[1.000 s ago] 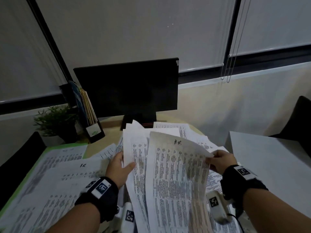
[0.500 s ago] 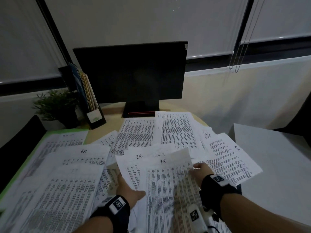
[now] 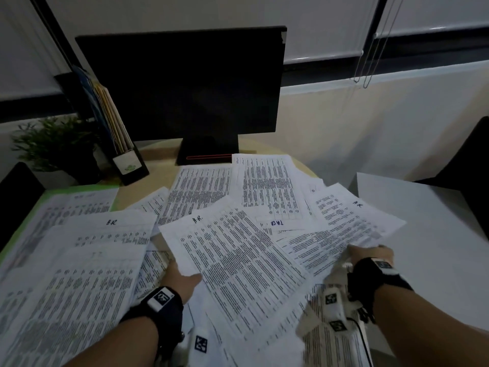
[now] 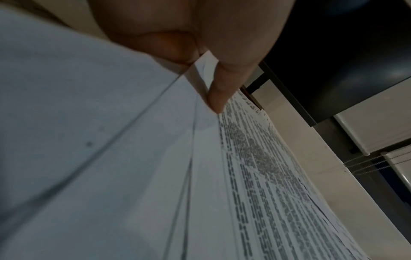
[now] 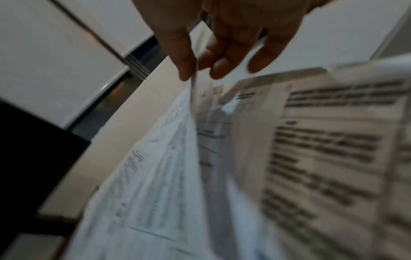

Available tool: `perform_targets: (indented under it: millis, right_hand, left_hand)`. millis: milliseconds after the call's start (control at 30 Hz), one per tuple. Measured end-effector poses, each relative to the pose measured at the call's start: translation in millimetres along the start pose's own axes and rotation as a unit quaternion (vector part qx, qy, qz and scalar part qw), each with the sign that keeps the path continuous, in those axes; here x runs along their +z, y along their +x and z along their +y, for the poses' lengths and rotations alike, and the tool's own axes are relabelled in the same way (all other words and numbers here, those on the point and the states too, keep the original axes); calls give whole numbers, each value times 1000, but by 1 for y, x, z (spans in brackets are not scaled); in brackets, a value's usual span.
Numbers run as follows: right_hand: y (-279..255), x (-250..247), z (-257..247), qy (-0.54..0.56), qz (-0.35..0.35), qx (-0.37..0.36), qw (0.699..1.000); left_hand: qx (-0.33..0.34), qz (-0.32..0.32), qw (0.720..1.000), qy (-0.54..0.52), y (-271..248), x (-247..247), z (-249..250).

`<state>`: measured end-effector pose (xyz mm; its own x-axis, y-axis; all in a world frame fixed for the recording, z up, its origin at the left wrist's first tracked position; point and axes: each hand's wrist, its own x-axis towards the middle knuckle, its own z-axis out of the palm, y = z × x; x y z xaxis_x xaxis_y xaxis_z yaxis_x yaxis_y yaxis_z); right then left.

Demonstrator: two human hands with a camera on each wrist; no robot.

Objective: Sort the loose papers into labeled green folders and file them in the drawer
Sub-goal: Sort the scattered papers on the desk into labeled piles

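Observation:
Printed sheets cover the round desk (image 3: 158, 152), several marked "H.R." by hand. My left hand (image 3: 182, 280) pinches the near-left edge of a small stack of sheets (image 3: 238, 263) lying tilted over the pile; the left wrist view shows the thumb (image 4: 224, 82) pressed on the stack (image 4: 255, 167). My right hand (image 3: 370, 254) pinches the near edge of another "H.R." sheet (image 3: 352, 221) at the desk's right side, thumb and fingers closed on the sheet (image 5: 173, 140). An open green folder (image 3: 79, 187) lies at the far left under more papers.
A dark monitor (image 3: 185, 88) stands at the back of the desk. A black file holder (image 3: 124, 160) with coloured folders and a small plant (image 3: 53, 144) sit at the back left. A white flat surface (image 3: 423, 234) lies to the right, with a dark chair (image 3: 471, 160) behind it.
The sheets I held upright have come down flat over the pile. My right hand left that stack, moved right and took the "H.R." sheet at the desk's edge.

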<state>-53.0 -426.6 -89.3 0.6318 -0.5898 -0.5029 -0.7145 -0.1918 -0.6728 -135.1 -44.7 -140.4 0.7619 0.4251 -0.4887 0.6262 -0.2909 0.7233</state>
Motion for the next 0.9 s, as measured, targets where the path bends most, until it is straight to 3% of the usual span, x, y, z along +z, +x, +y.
perform_targets:
  millis: [100,233,333,433,533,600,700,833,900]
  right_hand:
    - [-1,-4,-11,-23,-31,-27,999]
    - [-15,-20,-36,-149,47,-173,972]
    - [-34,-36,-53,-161,81,-259,949]
    - [-49,-49,-65,-92,137,-307,937]
    - [-72,-60,-75,39,213,-352,911]
    - [-86,-61,-78,125,228,-382,887]
    - [-100,-50,-79,210,181,-422,863]
    - [-110,-8,-52,60,49,-352,933]
    - [-110,18,-26,-21,-34,-300,953]
  left_hand:
    - [-4,5,999,33,4,-3,0]
    - [12,24,995,100,5,-12,6]
    - [26,33,993,114,6,-18,9]
    - [33,19,993,108,3,-17,8]
    - [45,13,995,93,-5,-16,7]
    - [42,-1,996,83,-7,-19,8]
    - [28,-36,994,98,-4,-26,9]
    - [31,-75,991,109,-6,-35,14]
    - [50,-92,990,98,-10,-38,15]
